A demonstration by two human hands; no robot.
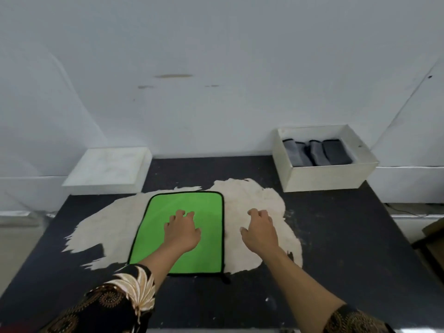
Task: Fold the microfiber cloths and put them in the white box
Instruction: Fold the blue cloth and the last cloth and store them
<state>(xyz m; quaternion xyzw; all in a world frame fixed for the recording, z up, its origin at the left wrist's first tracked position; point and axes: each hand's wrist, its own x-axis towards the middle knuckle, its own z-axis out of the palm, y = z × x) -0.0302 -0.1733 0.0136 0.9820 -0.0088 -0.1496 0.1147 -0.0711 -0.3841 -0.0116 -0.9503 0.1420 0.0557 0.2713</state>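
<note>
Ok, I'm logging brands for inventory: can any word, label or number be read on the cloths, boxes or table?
No readable text anywhere.
The green cloth, grey cloths, white box, white tray and table carry no print.
The black tab at the green cloth's corner is too small to tell.
</note>
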